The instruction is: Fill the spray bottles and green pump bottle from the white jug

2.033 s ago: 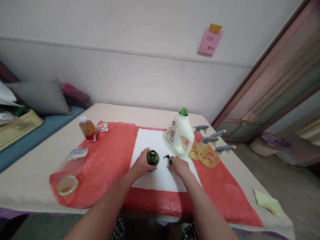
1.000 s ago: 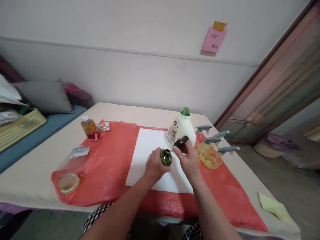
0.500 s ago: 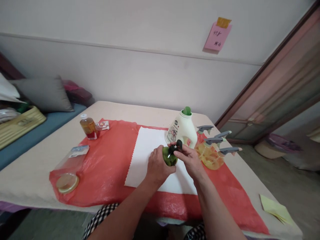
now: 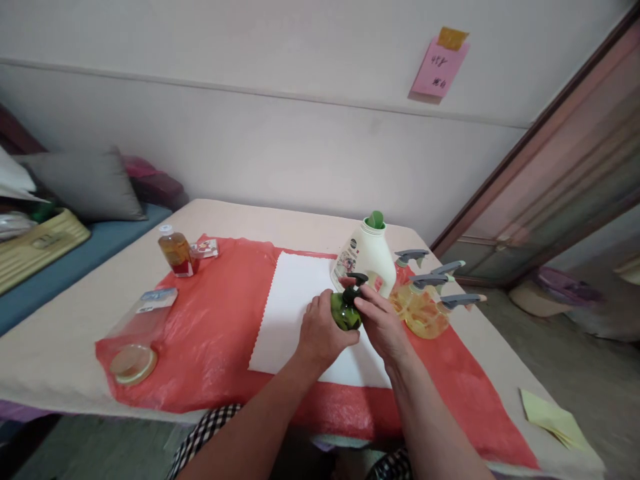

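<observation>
The step in hand looks to be fitting the black pump head [image 4: 357, 277] to the green bottle [image 4: 345, 321]. The bottle is held just above or on the white sheet [image 4: 285, 307] (its base is hidden, so I cannot tell which), near the cream jug [image 4: 376, 257] on the bench [image 4: 235, 212]. The left hand [image 4: 323, 333] has its grip curled around the bottle's body, thumb along the near side. The right hand [image 4: 384, 325] has a smaller grip, fingertips closed in around the pump's collar. The pump stands upright over the neck; whether its thread has caught does not show. As I judge it, the next move calls for the left grip to keep the smooth, round body from spinning while the right fingers turn the collar, pressing straight down so that it does not cross-thread.
</observation>
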Demonstrator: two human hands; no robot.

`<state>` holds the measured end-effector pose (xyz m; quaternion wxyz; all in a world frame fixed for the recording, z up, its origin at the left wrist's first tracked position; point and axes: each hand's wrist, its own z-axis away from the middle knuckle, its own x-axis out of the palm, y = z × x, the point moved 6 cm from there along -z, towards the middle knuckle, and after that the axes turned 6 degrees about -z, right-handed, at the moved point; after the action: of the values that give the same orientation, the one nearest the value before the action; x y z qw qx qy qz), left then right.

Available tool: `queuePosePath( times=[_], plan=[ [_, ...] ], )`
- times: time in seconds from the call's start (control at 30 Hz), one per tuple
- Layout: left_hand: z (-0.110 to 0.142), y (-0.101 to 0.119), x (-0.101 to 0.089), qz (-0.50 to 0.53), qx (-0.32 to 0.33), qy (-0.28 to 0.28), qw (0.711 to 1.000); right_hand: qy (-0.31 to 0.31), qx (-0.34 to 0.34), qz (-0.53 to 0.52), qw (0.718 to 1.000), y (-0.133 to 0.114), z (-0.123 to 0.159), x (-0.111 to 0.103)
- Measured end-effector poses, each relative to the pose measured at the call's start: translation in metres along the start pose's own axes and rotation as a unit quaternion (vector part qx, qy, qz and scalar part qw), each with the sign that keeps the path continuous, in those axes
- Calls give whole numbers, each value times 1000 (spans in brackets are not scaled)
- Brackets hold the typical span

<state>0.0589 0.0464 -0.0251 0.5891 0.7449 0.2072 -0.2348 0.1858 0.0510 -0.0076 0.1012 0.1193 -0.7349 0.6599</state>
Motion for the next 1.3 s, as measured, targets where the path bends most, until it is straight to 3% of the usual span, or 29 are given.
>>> queuePosePath(
  times=[0.17, 0.4, 0.6, 0.87, 1.1, 1.17, 1.3],
  plan=[
    [2, 3, 1, -27, -2, -7, 1000, 83, -21, 10, 996, 3, -2, -5],
    [0, 6, -3, -12, -15, -14, 1000, 16, 1, -15, 1000, 2, 1, 3],
    [1, 7, -4, 9, -49, -36, 998, 82, -25, 27, 996, -3, -1, 4],
    [4, 14, -12, 63, -91, -97, 989, -44, 14, 7, 999, -9, 3, 8],
    [4, 9, -8, 53, -105, -83, 990, 120, -22, 72, 990, 0, -5, 4],
    [4, 9, -8, 45, -104, -78, 990, 94, -17, 69, 993, -3, -5, 5],
    [5, 9, -9, 27, -101, -87, 991, -25, 1, 37, 999, -12, -1, 9]
  ],
)
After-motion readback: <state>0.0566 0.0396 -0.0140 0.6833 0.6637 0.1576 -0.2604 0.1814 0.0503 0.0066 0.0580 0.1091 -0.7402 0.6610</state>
